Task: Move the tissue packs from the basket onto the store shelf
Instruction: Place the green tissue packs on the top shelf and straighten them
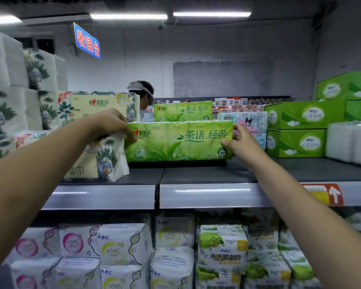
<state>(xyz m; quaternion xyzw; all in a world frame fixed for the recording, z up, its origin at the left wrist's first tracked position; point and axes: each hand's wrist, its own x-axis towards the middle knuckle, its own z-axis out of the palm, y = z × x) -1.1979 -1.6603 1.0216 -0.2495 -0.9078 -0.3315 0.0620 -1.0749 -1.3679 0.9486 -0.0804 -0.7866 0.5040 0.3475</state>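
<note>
Lower frame: white pad packs [121,247] on the bottom tier. Ctr frame: L grip [111,124] pinches green tissue pack [179,140] at its frame-left end, R grip [244,142] clasps the frame-right end. Pack upright over store shelf [196,174]. Behind: second green pack [182,111].

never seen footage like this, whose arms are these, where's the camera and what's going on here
There is no machine here: a person wears one wide-angle camera on the head, so you see their own two bare arms reaching forward. The left hand and the right hand grip the two ends of a green plastic-wrapped tissue pack, upright over the dark grey store shelf. A matching green pack stands behind it, a cream leaf-printed pack to its left, green cardboard tissue boxes to its right.
</note>
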